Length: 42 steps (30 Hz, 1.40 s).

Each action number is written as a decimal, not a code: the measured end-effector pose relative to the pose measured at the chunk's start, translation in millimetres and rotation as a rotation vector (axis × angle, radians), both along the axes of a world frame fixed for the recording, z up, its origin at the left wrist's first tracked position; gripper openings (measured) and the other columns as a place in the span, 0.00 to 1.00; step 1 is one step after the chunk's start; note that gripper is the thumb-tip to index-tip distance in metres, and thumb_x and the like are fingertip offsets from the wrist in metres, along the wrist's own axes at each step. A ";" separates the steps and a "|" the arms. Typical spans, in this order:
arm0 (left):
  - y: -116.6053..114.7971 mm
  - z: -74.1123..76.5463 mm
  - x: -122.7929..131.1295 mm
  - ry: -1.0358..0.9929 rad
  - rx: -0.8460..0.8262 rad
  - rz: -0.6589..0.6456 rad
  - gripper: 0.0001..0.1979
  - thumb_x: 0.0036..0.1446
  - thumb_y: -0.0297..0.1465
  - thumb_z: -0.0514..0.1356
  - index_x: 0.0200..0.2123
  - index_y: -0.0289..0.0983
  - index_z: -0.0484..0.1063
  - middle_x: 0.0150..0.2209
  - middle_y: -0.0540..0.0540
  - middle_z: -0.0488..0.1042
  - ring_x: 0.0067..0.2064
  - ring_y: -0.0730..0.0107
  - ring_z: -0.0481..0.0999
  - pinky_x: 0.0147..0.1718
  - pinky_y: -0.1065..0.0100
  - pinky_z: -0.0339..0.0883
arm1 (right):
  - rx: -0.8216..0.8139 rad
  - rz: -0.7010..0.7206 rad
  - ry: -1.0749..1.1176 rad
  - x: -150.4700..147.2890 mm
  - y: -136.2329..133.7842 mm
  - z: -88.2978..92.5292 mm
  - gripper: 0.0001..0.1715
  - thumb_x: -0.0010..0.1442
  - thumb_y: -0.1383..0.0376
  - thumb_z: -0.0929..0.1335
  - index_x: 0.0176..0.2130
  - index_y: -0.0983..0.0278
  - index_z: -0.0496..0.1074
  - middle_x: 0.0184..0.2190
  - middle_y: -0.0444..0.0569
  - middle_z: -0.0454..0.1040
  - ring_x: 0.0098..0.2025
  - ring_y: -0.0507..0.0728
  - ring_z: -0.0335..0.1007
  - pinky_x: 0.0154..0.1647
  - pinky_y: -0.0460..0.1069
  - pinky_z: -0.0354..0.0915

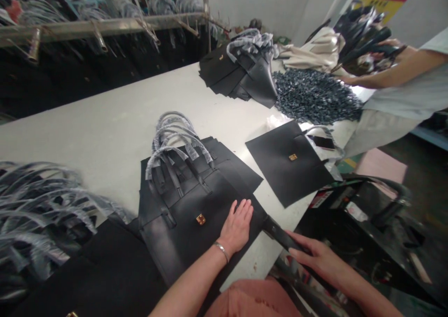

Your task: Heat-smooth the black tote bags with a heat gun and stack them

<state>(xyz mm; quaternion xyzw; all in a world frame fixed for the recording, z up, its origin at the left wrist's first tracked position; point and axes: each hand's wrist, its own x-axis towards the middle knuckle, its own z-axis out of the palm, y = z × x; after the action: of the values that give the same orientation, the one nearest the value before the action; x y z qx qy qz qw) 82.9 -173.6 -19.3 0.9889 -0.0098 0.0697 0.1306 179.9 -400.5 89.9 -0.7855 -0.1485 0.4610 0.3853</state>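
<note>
A black handbag panel with a gold clasp lies on top of a stack of similar panels, whose handles are wrapped in clear plastic. My left hand, with a bracelet at the wrist, rests flat on that panel right of the clasp. At the panel's right edge, my right hand is closed around a long narrow black piece. Its far end meets the panel edge; I cannot make out its exact kind. Another black panel with a gold clasp lies apart to the right.
More wrapped handles crowd the left. At the back stand a panel stack, a heap of small dark pieces and a rack of hanging bags. A co-worker's arm reaches in right. Below lies a black bin.
</note>
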 end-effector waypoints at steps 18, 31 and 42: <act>1.0 8.3 0.1 0.021 -0.028 -0.017 0.26 0.62 0.29 0.50 0.63 0.34 0.57 0.67 0.42 0.54 0.68 0.58 0.50 0.67 0.50 0.41 | 0.014 -0.201 0.084 19.0 26.2 0.2 0.40 0.51 0.47 0.70 0.58 0.63 0.70 0.30 0.47 0.78 0.29 0.58 0.73 0.32 0.50 0.69; 1.9 9.0 0.3 0.009 -0.056 -0.007 0.26 0.63 0.29 0.49 0.64 0.33 0.57 0.67 0.42 0.54 0.68 0.58 0.50 0.67 0.52 0.39 | 0.044 -0.179 0.065 18.5 32.8 -3.9 0.37 0.51 0.48 0.70 0.56 0.64 0.71 0.36 0.48 0.79 0.34 0.59 0.74 0.36 0.51 0.71; -7.6 7.2 -16.5 -0.027 -0.033 -0.038 0.26 0.66 0.34 0.46 0.65 0.34 0.54 0.68 0.43 0.52 0.69 0.63 0.48 0.67 0.56 0.43 | 0.114 -0.113 0.007 84.5 149.0 15.7 0.29 0.57 0.55 0.69 0.54 0.64 0.69 0.21 0.38 0.65 0.18 0.48 0.63 0.17 0.43 0.60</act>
<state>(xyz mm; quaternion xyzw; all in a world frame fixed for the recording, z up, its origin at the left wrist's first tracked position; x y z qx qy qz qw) 66.4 -181.1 -12.1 0.9852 -0.0294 0.0809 0.1482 264.4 -251.5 105.6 -0.7676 -0.1287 0.4323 0.4554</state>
